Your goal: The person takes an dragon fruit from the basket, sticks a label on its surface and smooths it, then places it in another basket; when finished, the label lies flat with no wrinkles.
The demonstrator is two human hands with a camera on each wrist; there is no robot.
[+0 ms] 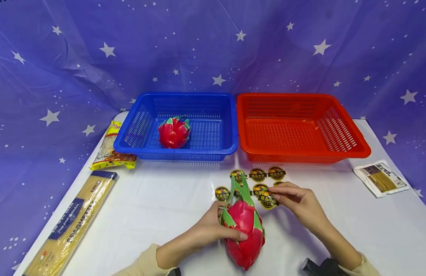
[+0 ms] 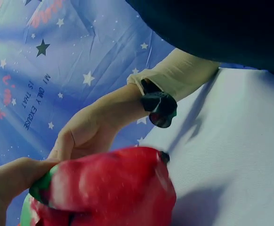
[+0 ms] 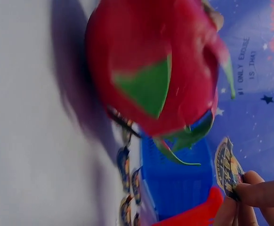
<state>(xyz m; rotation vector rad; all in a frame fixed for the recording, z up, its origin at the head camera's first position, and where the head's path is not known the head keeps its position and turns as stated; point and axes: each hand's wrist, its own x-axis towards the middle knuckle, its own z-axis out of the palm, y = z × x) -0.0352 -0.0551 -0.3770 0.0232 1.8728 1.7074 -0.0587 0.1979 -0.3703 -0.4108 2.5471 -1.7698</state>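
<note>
My left hand [image 1: 218, 226] grips a red dragon fruit [image 1: 245, 245] with green leaf tips, its thumb across the front and its fingers behind. Between thumb and fingertips, my right hand [image 1: 301, 203] pinches a round black-and-gold sticker [image 1: 267, 199], just right of the fruit's green tips. The right wrist view shows that sticker [image 3: 227, 167] held up, apart from the fruit [image 3: 151, 61]. Several more stickers [image 1: 258, 174] lie on the white table behind the fruit, some partly hidden by its leaves and by my right hand.
A blue basket [image 1: 175, 151] holding another dragon fruit [image 1: 174, 133] stands at the back, beside a red basket [image 1: 304, 154]. On the left lie a yellow snack bag [image 1: 113, 151] and a spaghetti pack [image 1: 73, 222]. A small white-and-brown packet [image 1: 381, 178] lies at the right.
</note>
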